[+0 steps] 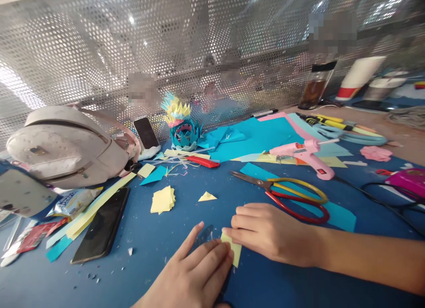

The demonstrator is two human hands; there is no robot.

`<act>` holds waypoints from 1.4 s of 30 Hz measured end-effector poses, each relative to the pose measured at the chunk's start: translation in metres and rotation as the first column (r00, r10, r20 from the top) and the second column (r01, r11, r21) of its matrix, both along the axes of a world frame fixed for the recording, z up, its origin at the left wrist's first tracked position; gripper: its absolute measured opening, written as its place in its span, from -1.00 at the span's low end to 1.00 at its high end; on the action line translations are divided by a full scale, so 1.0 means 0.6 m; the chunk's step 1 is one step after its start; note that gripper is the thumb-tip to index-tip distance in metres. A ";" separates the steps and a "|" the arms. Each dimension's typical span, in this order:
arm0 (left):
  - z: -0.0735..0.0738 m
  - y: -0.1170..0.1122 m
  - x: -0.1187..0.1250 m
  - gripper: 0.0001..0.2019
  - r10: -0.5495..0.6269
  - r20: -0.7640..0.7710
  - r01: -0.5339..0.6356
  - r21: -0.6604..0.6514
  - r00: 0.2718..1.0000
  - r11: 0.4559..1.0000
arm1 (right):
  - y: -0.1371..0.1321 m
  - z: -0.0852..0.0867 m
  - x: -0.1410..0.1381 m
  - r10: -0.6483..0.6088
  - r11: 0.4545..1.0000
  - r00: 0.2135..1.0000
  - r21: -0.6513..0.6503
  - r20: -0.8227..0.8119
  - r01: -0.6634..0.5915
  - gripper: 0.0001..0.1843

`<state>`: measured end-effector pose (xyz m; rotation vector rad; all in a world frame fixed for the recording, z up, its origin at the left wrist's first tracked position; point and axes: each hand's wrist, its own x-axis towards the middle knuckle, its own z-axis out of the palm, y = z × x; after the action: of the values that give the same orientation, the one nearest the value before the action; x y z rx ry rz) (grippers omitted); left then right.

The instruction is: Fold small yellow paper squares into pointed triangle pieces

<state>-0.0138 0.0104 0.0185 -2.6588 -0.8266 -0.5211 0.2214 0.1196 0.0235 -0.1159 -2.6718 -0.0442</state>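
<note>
Head cam looks down on a blue table (149, 241) w/ craft scraps all over. Both hands meet on one small yellow paper piece (235, 251), low in the middle of the view, close to the person.

The left hand (195, 272) comes in from the bottom edge, palm down and flat. Its fingers lie together across the near-left part of the piece, pressing it to the table. One digit sticks out apart towards the upper left.

The right hand (265, 230) reaches in from the right. Its fingers are bent, tips down on the piece's far edge, so the paper sits under and just in front of them. Can't tell if the thumb nips the paper; it's hidden. Only the right-hand corner of the piece shows between the two hands.

Red-and-yellow scissors (285, 196) lie just beyond the right hand, blades apart, partly on a cyan sheet (338, 215). A pink glue gun (307, 156) is farther back. To the left there's a stack of yellow squares (162, 200) and a folded yellow triangle (207, 196), both well apart from the hands. A black phone (102, 226) lies flat at far left, near a white backpack (66, 144). At the back stands a paper flower model (182, 124).
</note>
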 end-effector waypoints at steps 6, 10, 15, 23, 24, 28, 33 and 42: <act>0.002 -0.001 0.001 -0.44 -0.001 -0.023 0.001 -0.009 1.000 1.000 | 0.006 -0.002 0.003 0.050 0.998 0.999 -0.029 -0.015 -0.051 -0.66; 0.003 -0.001 0.000 -0.45 0.002 -0.030 -0.002 -0.015 1.000 1.000 | 0.005 0.002 0.003 0.090 0.994 0.996 -0.066 0.001 -0.089 -0.66; 0.002 -0.004 0.000 -0.44 0.002 -0.024 -0.003 -0.024 1.000 1.000 | 0.004 0.002 0.002 0.030 0.994 0.999 -0.106 0.035 -0.027 -0.62; 0.002 -0.004 -0.001 -0.48 -0.007 -0.028 0.006 -0.033 1.000 0.999 | 0.037 0.012 0.014 0.212 0.970 0.975 -0.132 0.064 -0.202 -0.70; 0.002 -0.004 -0.001 -0.47 -0.009 -0.028 0.008 -0.038 1.000 0.999 | 0.039 0.019 0.016 0.230 0.966 0.969 -0.140 0.087 -0.217 -0.72; 0.000 -0.004 -0.003 -0.47 -0.012 -0.026 0.011 -0.051 1.000 0.999 | 0.037 0.049 0.020 0.272 0.961 0.936 -0.116 0.224 -0.251 -0.86; -0.002 -0.003 -0.001 -0.47 -0.017 -0.025 0.016 -0.042 1.000 0.999 | 0.028 0.047 0.024 0.237 0.971 0.951 -0.065 0.200 -0.228 -0.78; -0.001 -0.003 -0.003 -0.59 -0.020 0.021 0.020 -0.015 1.000 1.000 | 0.029 0.010 0.022 0.183 0.972 0.980 -0.160 0.072 -0.170 -0.65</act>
<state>-0.0155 0.0087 0.0178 -2.6826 -0.8138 -0.5499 0.2344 0.1369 0.0295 0.0777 -2.7577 0.2177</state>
